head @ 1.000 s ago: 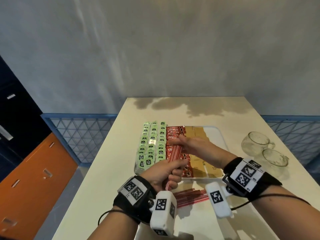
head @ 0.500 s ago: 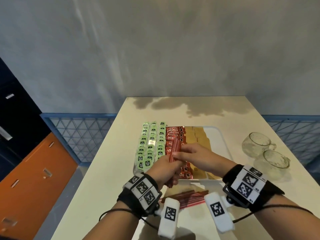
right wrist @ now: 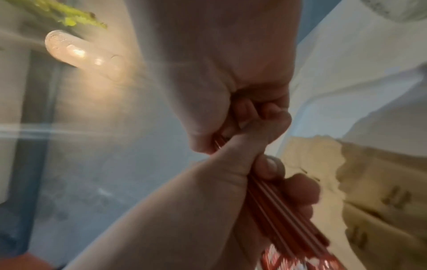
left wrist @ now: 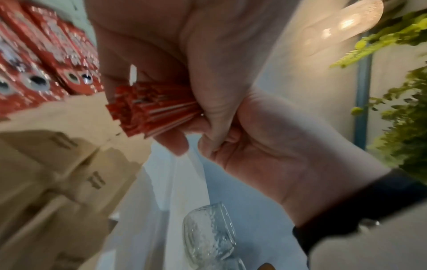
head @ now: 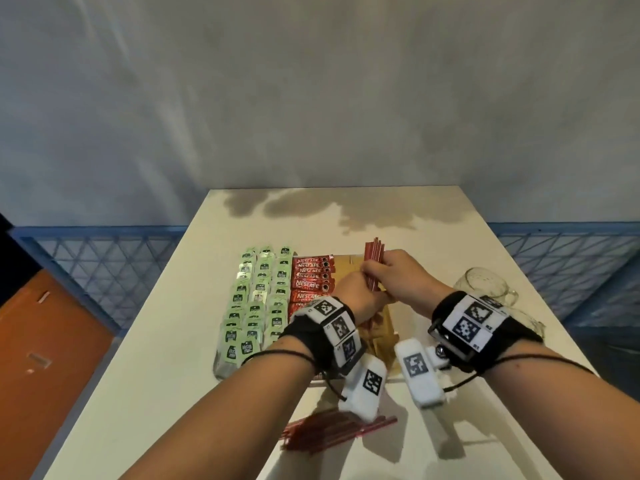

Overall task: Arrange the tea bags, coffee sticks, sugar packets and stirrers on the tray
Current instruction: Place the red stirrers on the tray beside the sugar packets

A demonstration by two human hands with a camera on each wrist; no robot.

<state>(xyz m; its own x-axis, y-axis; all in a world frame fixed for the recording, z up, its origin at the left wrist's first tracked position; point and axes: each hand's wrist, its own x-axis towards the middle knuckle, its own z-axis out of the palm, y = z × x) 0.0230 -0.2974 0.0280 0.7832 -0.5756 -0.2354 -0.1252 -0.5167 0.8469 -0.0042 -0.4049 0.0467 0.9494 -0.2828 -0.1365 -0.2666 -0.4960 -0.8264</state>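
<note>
Green tea bags (head: pixel 258 306), red coffee sticks (head: pixel 313 275) and tan sugar packets (head: pixel 348 271) fill our tray (head: pixel 403 313); both grips, left hand (head: pixel 356 299) and right hand (head: pixel 398 278), clasp red stirrers (head: pixel 374 258) above it; more stirrers (head: pixel 332 434) wait on the desk (head: pixel 166 375).

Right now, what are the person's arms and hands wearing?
Bare forearms, no sleeves. The left hand and right hand each have a black wrist strap with square black-and-white code markers, a white marked block hanging underneath, and thin black cables.

Two glass cups (head: pixel 485 289) are sitting at three o'clock on the pale table (head: pixel 166 341); an orange cabinet (head: pixel 41 341) is standing at nine.
</note>
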